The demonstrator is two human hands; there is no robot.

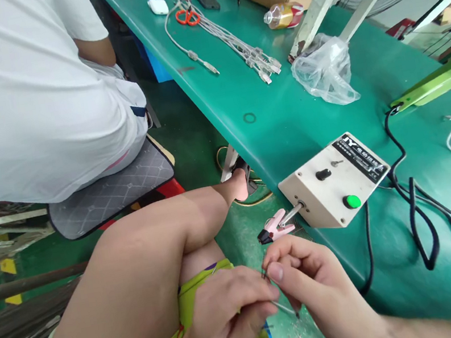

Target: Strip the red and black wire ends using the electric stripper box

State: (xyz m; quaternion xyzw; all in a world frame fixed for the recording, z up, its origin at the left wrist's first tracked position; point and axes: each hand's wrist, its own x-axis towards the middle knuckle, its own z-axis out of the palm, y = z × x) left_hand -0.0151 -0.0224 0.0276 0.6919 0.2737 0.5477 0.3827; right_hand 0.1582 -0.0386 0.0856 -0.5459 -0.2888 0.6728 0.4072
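My left hand point(232, 315) is closed around a thin grey cable point(284, 308), a short dark-tipped piece of which sticks out below its fingers. Thumb and forefinger of my right hand point(313, 278) pinch the thin dark wire end point(264, 272) beside my left fingertips. Most of the cable is hidden by the fingers. Just beyond both hands, a pink clip point(277, 225) with a black tip sits on the metal shaft of a white control box point(335, 182). That box has a black knob and a green button point(351, 201), and stands at the table edge.
On the green table point(243, 148) lie a bundle of grey USB cables point(230, 41), orange-handled scissors point(187, 18), a plastic bag point(325, 68), a bottle point(283, 15) and black cords point(429, 250). A person in a white shirt point(23, 99) sits at the left.
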